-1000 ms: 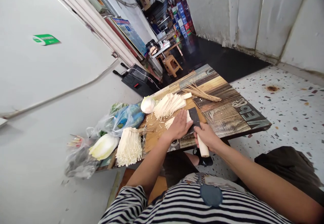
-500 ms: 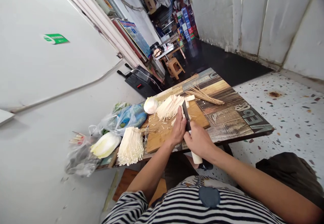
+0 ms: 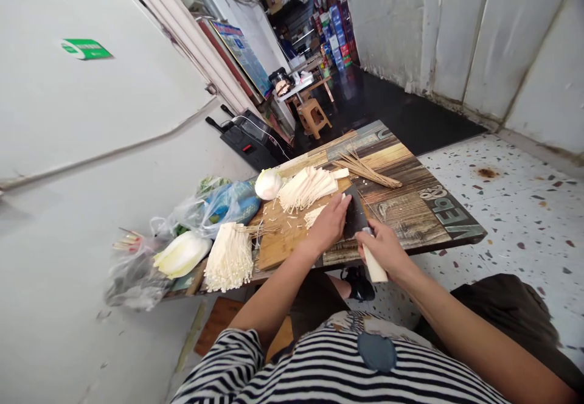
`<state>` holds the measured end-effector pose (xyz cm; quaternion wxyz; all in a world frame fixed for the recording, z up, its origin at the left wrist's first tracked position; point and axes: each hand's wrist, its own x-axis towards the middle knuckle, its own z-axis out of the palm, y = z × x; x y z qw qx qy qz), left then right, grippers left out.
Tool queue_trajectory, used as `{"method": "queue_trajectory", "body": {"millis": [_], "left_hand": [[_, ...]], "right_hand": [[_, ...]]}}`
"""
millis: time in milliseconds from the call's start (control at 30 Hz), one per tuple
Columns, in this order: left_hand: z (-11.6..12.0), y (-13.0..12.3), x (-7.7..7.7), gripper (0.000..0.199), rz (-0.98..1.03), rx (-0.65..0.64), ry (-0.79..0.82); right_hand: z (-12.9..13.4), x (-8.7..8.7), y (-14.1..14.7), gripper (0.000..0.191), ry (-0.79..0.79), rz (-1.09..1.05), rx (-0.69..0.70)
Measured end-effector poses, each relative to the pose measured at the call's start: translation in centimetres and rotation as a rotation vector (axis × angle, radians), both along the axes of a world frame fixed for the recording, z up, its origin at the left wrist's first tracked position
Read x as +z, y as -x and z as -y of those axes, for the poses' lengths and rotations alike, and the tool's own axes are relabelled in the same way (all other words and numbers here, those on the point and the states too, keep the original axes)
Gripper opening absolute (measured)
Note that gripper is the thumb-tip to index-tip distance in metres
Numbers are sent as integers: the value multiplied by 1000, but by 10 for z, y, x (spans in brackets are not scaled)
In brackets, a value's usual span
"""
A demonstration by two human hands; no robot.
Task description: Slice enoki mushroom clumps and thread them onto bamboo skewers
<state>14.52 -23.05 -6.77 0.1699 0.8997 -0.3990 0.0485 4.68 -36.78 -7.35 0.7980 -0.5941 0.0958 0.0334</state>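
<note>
On the wooden chopping board (image 3: 280, 247), my left hand (image 3: 329, 224) is closed over a small bunch of enoki mushrooms (image 3: 313, 216), much of it hidden under the palm. My right hand (image 3: 385, 247) grips the pale handle of a cleaver (image 3: 354, 212). Its dark, broad blade is tilted beside my left fingertips, at the board's right edge. Farther back lies a larger pile of enoki mushrooms (image 3: 306, 188), fanned out, with small cut bits scattered nearby.
Bamboo skewers (image 3: 371, 171) lie behind the board. Left of it are skewered enoki mushrooms (image 3: 230, 259), a leafy cabbage piece (image 3: 183, 254) and plastic bags (image 3: 223, 206). A round white vegetable (image 3: 268, 184) touches the far side. The table (image 3: 410, 215) ends close to my body.
My right hand has drawn the cleaver to the right, away from the bunch, and its blade now shows its broad face. My left hand stays on the enoki mushrooms, slightly shifted.
</note>
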Motion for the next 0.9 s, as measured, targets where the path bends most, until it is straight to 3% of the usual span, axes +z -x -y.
{"method": "queue_trajectory", "body": {"millis": [100,233,533,767,900], "left_hand": [[8,-4,7,54,-12,-8,-140],[16,-5,14,49,-21,78,-177],[18,-7,3,44,-40,243,-173],[27,-6,1,31,-57,392,-28],[26,-7,-2,26,-97,444,168]], "right_hand": [[4,-7,0,20,-124,-49,14],[10,-14,-1,21,-219,-90,42],[12,-15,1,21,-240,-130,54],[15,-10,-1,24,-258,-183,81],[14,-5,-2,28,-292,-207,74]]}}
